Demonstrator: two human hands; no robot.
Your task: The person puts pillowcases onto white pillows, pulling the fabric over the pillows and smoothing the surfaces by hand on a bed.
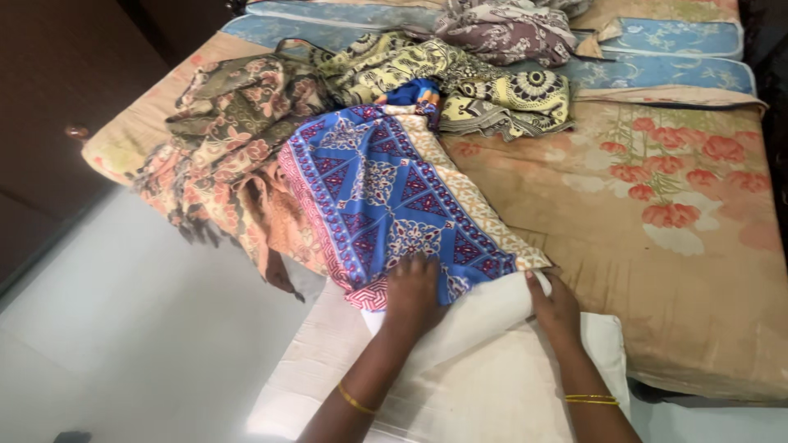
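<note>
A blue patterned cloth (382, 193) with red and orange borders lies spread across the bed toward me. Its near end covers the top of a white pillow (484, 320) that sits at the bed's edge. My left hand (413, 287) presses flat on the cloth's near edge, fingers spread over the pillow. My right hand (554, 303) grips the pillow's right corner where the cloth's orange border ends. Both wrists carry thin gold bangles.
The bed has a tan sheet with pink flowers (657, 205). A brown-orange floral cloth (238, 139) hangs off the left side. A yellow patterned cloth (460, 78) and a grey-maroon cloth (505, 33) lie heaped behind. Blue pillows (665, 70) line the headboard. White floor (123, 312) at left.
</note>
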